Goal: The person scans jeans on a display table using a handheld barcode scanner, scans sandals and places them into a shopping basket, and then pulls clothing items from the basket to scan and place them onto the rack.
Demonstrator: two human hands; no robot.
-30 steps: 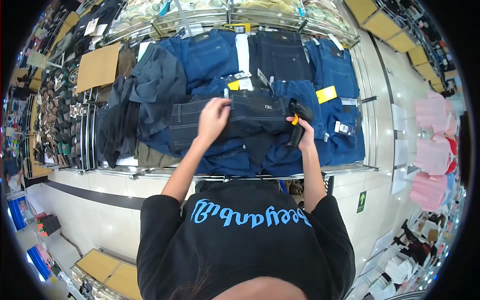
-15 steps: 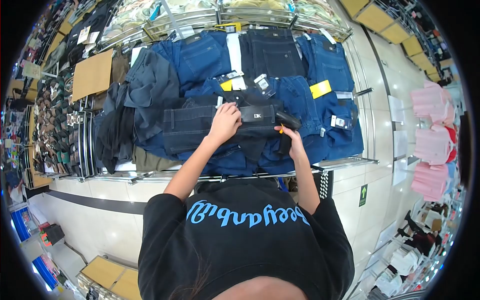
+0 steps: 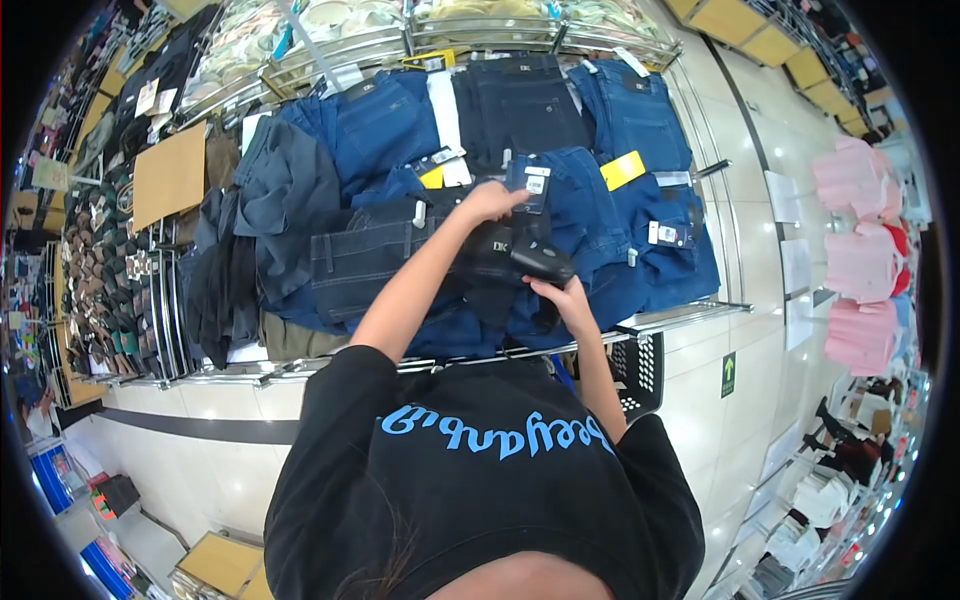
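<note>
My left hand (image 3: 488,203) pinches the edge of a hang tag (image 3: 535,188) with a white barcode sticker. The tag lies over the folded dark jeans (image 3: 365,255) in front of me. Their black waistband patch (image 3: 490,246) sits just below that hand. My right hand (image 3: 566,302) is wrapped round the handle of a black handheld barcode scanner (image 3: 543,262). Its head is close below the tag and partly covers the jeans. Blue jeans (image 3: 585,215) lie beside the scanner on the right.
A metal display rack (image 3: 690,310) carries several folded jeans, with a grey pair (image 3: 285,190) at left. A brown cardboard sheet (image 3: 168,175) stands near slippers (image 3: 105,255). A black perforated basket (image 3: 637,375) is below the rack's front edge. Pink clothes (image 3: 862,270) hang at right.
My left hand has moved right and slightly up, from the jeans' waistband to the hang tag. The scanner has shifted left and turned, its head now nearer the tag. The view has shifted slightly.
</note>
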